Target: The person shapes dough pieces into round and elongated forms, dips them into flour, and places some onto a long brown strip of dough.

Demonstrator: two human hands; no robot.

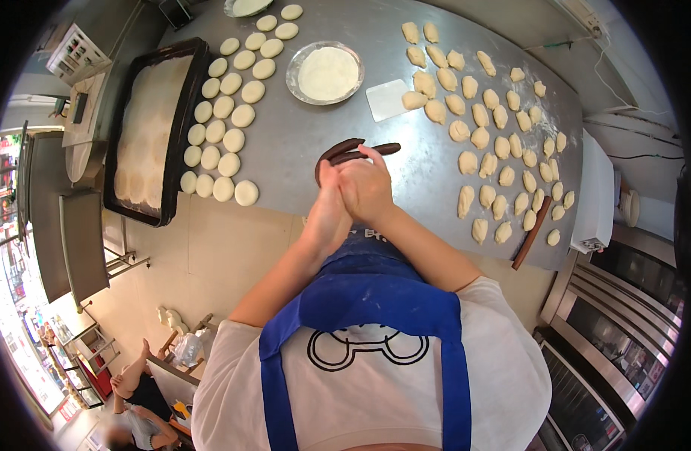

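My left hand (pixel 329 203) and my right hand (pixel 366 189) are pressed together over the steel table (pixel 274 154), fingers curled around each other; whatever is between the palms is hidden. Dark brown rolls (pixel 343 146), long and soft-looking, lie just beyond and against my fingertips, partly behind them. A white scraper (pixel 388 99) lies farther up, beside a metal bowl of flour (pixel 326 73). Flat round dough discs (pixel 229 140) sit in rows on the left. Many irregular pale dough pieces (pixel 478 137) are spread over the right side.
A black-rimmed baking tray (pixel 163 216) is at the table's left, a wooden rolling pin (pixel 531 234) near its right edge. Steel oven doors (pixel 629 282) stand at lower right. A seated person (pixel 144 428), another bowl (pixel 247 6) and a white box (pixel 593 192) are around.
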